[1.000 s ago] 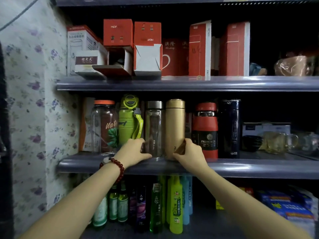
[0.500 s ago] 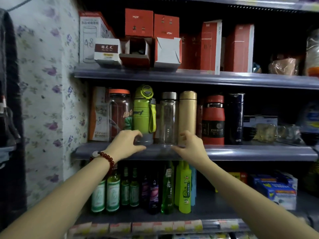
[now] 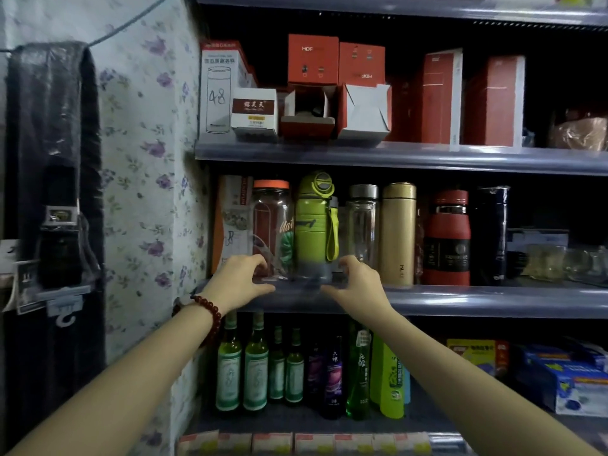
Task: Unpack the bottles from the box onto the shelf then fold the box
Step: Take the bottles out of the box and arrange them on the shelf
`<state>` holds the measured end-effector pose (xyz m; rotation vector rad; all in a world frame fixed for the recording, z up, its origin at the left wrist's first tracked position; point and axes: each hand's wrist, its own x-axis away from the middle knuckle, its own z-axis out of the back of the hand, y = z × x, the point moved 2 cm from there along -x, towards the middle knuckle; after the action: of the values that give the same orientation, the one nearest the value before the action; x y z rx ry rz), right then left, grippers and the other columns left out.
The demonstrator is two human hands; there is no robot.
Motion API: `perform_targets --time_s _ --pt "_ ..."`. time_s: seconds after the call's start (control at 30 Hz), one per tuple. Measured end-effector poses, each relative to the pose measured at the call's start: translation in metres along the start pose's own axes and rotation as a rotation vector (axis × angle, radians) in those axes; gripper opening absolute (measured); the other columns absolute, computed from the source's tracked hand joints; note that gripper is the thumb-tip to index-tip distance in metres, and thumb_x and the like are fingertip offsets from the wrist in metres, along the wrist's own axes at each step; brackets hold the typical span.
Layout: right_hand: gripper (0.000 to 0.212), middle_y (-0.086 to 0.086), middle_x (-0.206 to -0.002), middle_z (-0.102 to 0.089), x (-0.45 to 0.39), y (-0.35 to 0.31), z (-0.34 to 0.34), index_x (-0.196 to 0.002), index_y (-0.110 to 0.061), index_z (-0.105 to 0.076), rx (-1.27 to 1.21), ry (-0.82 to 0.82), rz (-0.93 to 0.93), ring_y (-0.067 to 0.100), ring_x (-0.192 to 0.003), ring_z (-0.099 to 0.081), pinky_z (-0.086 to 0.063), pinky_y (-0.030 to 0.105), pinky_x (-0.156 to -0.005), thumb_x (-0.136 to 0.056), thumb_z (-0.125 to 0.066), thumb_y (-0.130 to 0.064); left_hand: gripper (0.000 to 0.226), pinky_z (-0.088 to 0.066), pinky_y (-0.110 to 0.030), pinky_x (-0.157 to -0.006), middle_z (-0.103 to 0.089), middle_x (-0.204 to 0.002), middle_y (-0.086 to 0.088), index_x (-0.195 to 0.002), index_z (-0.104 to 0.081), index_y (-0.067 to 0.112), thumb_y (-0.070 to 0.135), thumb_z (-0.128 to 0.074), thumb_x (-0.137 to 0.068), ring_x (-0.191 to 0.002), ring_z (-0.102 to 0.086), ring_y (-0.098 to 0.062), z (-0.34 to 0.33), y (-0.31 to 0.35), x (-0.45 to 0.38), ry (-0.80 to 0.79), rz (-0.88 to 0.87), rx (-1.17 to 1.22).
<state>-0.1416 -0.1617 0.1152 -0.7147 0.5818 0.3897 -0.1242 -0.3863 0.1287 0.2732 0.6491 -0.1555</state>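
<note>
2 hands flank the base of the green bottle (image 3: 312, 225), which stands upright on the middle shelf (image 3: 460, 299) near its front edge. The left hand (image 3: 238, 279) sits at the shelf lip with its fingers curled toward the foot of the clear orange-lidded bottle (image 3: 271, 228); whether they actually touch it I cannot tell. The right hand (image 3: 357, 284) is loosely curled just beside the green bottle's grey base, fingertips close to it, and real contact cannot be made out. A red bead bracelet (image 3: 210, 311) circles the left wrist. To the right of the green bottle stand a clear steel-capped bottle (image 3: 362, 225), a gold flask (image 3: 397, 232), a red bottle (image 3: 447, 238) and a dark bottle (image 3: 492, 232), all upright in a row. Red boxes (image 3: 335, 87) fill the shelf above, some with open flaps. Green glass bottles (image 3: 243, 366) stand on the shelf below. Floral wallpaper (image 3: 148, 143) covers the wall at left.
</note>
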Motion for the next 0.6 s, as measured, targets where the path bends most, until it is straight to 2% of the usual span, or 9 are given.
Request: perform_targets --time_s 0.13,0.27,0.4,0.5,0.6 --pt "0.059 0.011 -0.124 -0.055 -0.009 -0.006 -0.007 -0.127 -0.010 -0.045 0.021 0.003 -0.036 0.028 -0.117 -0.050 -0.045 0.036 -0.092 -0.080 -0.072 -0.033 0.042 -0.052 -0.035 -0.080 -0.066 -0.103 -0.004 -0.104 -0.060 0.017 0.045 -0.071 -0.076 -0.091 -0.061 -0.020 0.001 -0.005 -0.005 0.022 0.014 -0.009" --pt "0.073 0.011 -0.130 -0.052 -0.017 -0.009 -0.011 -0.137 -0.010 -0.037 -0.004 0.011 -0.063 0.028 -0.122 -0.048 -0.044 0.038 -0.096 -0.080 -0.073 -0.035 0.047 -0.053 -0.034 -0.079 -0.065 -0.100 -0.003 -0.103 -0.057 0.016 0.050 -0.071 -0.074 -0.092 -0.060 -0.020 0.003 -0.010 -0.010 0.085 0.060 0.007" --pt "0.071 0.011 -0.123 -0.054 -0.023 -0.009 -0.018 -0.132 -0.009 -0.037 -0.026 0.031 -0.066 0.029 -0.115 -0.050 -0.045 0.036 -0.090 -0.078 -0.076 -0.034 0.067 -0.053 -0.036 -0.084 -0.059 -0.117 -0.010 -0.117 -0.047 0.014 0.057 -0.070 -0.071 -0.105 -0.058 -0.025 0.002 -0.018 -0.016 0.093 0.134 0.053" --pt "0.082 0.012 -0.125 -0.053 -0.030 -0.010 -0.022 -0.140 -0.009 -0.029 -0.061 0.029 -0.088 0.029 -0.115 -0.050 -0.044 0.035 -0.091 -0.078 -0.076 -0.034 0.083 -0.051 -0.037 -0.090 -0.054 -0.129 -0.013 -0.131 -0.038 0.011 0.058 -0.070 -0.071 -0.115 -0.055 -0.027 -0.001 -0.020 -0.021 0.082 0.174 0.094" --pt "0.089 0.014 -0.128 -0.052 -0.037 -0.011 -0.027 -0.143 -0.006 -0.024 -0.092 0.019 -0.127 0.030 -0.118 -0.050 -0.044 0.034 -0.091 -0.077 -0.077 -0.034 0.089 -0.049 -0.035 -0.091 -0.052 -0.132 -0.013 -0.136 -0.033 0.012 0.057 -0.072 -0.070 -0.114 -0.055 -0.026 -0.003 -0.020 -0.027 0.026 0.186 0.134"
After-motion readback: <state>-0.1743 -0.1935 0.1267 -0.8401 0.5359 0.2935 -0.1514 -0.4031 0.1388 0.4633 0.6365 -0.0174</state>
